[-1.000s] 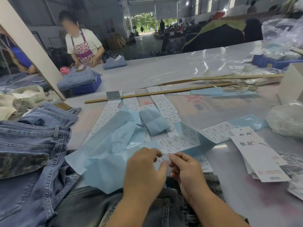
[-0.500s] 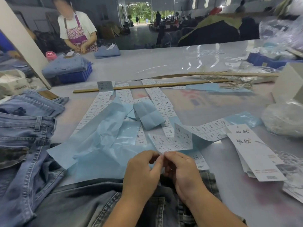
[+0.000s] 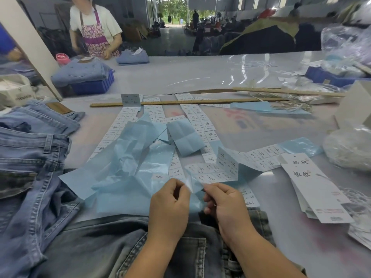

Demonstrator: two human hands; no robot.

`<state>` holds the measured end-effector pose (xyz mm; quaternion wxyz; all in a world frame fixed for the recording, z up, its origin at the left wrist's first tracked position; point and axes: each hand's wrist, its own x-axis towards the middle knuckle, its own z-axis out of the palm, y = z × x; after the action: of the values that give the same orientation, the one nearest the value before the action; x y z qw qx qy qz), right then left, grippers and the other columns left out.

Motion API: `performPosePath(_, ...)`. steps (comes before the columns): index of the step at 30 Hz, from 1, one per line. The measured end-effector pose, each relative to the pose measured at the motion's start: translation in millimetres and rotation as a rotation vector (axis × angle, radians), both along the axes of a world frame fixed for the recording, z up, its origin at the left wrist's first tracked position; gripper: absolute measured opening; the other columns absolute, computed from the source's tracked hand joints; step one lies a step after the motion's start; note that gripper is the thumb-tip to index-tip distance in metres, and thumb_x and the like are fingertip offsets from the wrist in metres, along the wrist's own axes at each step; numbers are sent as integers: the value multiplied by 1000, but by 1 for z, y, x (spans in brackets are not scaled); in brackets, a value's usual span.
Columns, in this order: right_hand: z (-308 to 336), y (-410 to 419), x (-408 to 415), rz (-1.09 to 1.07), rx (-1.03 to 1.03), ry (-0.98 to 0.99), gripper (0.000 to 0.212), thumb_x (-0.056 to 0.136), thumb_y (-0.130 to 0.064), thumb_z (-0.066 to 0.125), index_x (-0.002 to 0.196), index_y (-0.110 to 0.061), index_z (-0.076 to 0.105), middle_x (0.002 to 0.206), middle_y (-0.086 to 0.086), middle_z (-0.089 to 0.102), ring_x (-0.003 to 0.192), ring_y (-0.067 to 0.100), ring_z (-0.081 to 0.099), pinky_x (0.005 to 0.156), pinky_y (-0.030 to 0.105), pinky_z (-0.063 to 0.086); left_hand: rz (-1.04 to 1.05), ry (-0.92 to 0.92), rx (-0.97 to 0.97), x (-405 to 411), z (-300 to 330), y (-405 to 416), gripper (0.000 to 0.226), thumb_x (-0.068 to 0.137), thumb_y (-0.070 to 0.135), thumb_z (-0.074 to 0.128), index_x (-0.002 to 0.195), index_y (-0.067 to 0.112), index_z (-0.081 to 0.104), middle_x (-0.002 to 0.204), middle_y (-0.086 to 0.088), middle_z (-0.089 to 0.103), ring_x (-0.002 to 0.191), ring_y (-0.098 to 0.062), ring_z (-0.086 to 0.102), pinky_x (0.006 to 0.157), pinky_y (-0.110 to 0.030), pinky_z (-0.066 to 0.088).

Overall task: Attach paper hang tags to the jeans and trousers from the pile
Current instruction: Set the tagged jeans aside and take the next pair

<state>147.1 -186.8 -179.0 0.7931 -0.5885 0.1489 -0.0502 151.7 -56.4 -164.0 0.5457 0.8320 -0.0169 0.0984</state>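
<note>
Paper-thin, the sticker strip (image 3: 210, 174) looks light and tearable; left hand (image 3: 169, 205) and right hand (image 3: 224, 205) pinch its near edge; hold corners.

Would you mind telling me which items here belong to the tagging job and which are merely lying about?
In use: left hand, right hand, sticker strip, hang tags, grey jeans.
Lying about: wooden ruler, blue crate, pink cup.

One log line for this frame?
step: peeling sticker | left hand: pinches backing | right hand: pinches backing | jeans: untagged, below hands
</note>
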Motion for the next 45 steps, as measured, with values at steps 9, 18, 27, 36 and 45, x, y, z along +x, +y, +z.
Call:
performPosePath(9,1,0,1,-97,-122,103,30,88,-15,65,60,-4,62,57,5,55,43,18,52,61,37,45,214,73,-227,0,6,15,31,89,8,55,59,17,52,53,6,49,50,-7,42,54,-29,37)
performPosePath(18,16,3,-2,-47,-270,257,33,91,-18,61,59,-9,63,50,4,56,44,19,62,54,29,51,269,12,-324,-7,29,33,19,96,17,54,79,18,61,58,4,58,59,-16,53,58,-31,43)
performPosePath(27,57,-38,-30,154,-517,168,26,87,-26,66,71,-7,70,57,0,64,46,13,50,53,30,45,24,-201,-62,-18,40,-1,20,97,20,58,81,31,60,67,10,66,62,-9,62,57,-23,53)
performPosePath(36,65,-118,-69,-153,-140,-1,44,97,-31,54,68,-3,72,61,14,58,53,23,44,48,32,35,-369,-542,321,-34,44,-111,11,90,25,58,84,25,68,69,12,66,59,-7,58,55,-25,48)
performPosePath(45,57,-180,-77,-191,-161,-86,40,62,-52,72,53,-16,55,60,5,49,55,17,40,50,27,33,-568,-832,509,-26,30,-182,14,84,12,56,81,17,69,77,7,66,65,-18,60,49,-31,47)
